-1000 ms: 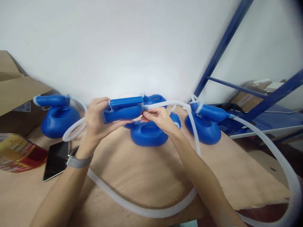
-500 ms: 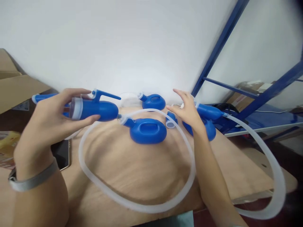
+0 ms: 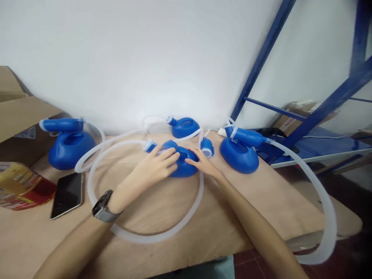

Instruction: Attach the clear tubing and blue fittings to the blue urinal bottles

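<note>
A blue urinal bottle [image 3: 183, 170] stands in the middle of the table, its neck toward the left. On top of it lies a blue receiver cup [image 3: 170, 145], mostly covered by my left hand [image 3: 158, 162], whose fingers are curled round it. My right hand [image 3: 203, 161] grips the right end of the bottle by its handle, thumb and fingers bent against it. A clear white hose [image 3: 162, 237] loops over the table round the bottle and under my left forearm. Just right of my right hand lies a small blue cup [image 3: 207, 146] with a white rim.
Urinal bottles with cups on top stand at the left [image 3: 71, 151] and right [image 3: 240, 159]; another bottle [image 3: 185, 128] is by the wall. A phone [image 3: 68, 195], a bottle of reddish liquid [image 3: 26, 188] and a cardboard box [image 3: 26, 112] are left. A blue rack [image 3: 261, 62] stands right.
My left hand has brought the receiver cup right and down onto the middle bottle. My right hand, open in the air before, has come down onto that bottle. The hose loop has shifted left.
</note>
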`<state>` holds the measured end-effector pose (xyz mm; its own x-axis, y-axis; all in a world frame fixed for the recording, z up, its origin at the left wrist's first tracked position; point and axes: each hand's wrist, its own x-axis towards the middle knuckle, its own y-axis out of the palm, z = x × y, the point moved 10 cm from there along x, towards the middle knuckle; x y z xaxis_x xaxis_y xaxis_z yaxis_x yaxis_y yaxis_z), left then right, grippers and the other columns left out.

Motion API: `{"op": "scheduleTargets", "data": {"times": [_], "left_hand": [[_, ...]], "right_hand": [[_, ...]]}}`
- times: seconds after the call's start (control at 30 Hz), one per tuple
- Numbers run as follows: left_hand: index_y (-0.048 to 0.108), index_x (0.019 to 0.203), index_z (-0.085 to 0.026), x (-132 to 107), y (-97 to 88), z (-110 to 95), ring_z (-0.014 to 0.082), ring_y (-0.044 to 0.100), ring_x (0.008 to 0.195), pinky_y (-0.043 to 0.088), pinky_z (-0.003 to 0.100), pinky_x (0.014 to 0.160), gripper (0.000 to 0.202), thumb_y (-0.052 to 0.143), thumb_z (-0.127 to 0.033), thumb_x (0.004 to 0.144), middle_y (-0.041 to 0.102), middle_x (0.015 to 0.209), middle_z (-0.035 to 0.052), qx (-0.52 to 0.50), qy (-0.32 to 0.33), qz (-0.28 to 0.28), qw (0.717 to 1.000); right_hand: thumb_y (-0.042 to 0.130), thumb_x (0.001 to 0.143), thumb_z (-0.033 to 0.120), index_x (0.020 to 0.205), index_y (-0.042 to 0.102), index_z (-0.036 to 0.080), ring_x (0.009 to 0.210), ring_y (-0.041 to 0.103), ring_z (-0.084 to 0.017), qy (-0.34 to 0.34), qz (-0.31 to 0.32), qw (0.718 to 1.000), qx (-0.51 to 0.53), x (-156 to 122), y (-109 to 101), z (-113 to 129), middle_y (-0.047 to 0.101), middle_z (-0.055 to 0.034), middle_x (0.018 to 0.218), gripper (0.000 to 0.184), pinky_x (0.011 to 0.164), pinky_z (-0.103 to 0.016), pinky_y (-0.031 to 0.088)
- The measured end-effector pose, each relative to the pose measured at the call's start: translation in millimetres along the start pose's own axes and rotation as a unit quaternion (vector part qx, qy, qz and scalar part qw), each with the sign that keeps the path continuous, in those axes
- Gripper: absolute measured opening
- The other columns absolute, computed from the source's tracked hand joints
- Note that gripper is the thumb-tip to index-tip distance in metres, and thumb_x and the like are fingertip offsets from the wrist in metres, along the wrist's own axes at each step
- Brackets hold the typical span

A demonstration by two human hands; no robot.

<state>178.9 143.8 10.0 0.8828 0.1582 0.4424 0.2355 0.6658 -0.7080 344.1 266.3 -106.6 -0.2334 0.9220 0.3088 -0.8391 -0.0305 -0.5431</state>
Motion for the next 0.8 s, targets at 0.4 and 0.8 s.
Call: {"op": "scheduleTargets", "data": {"times": [0.4, 0.8], "left_hand": [[0.066, 0.146, -0.024, -14, 66.4, 27, 0.0488, 0.029, 0.160, 0.016, 0.085, 0.122, 0.049, 0.064, -0.029, 0.096, 0.035, 0.172, 0.0193, -0.078, -0.148, 0.060, 0.984], [0.063, 0.150, -0.027, -68, 109.4, 76, 0.0548, 0.018, 0.161, -0.005, 0.092, 0.113, 0.061, 0.060, -0.060, 0.099, 0.041, 0.169, 0.0181, -0.140, -0.317, 0.091, 0.934]], "right_hand": [[0.074, 0.092, 0.058, 0.162, 0.045, 0.034, 0.154, 0.042, -0.033, -0.009, 0.024, 1.000, 0.005, -13, 23, 6, 0.045, -0.0128, 0.160, 0.080, 0.130, -0.052, 0.032], [0.055, 0.103, 0.033, 0.129, 0.075, 0.028, 0.130, 0.061, -0.036, -0.148, -0.099, 0.968, -0.176, -30, 1, 27, 0.072, -0.0146, 0.128, 0.034, 0.118, -0.062, 0.044]]}}
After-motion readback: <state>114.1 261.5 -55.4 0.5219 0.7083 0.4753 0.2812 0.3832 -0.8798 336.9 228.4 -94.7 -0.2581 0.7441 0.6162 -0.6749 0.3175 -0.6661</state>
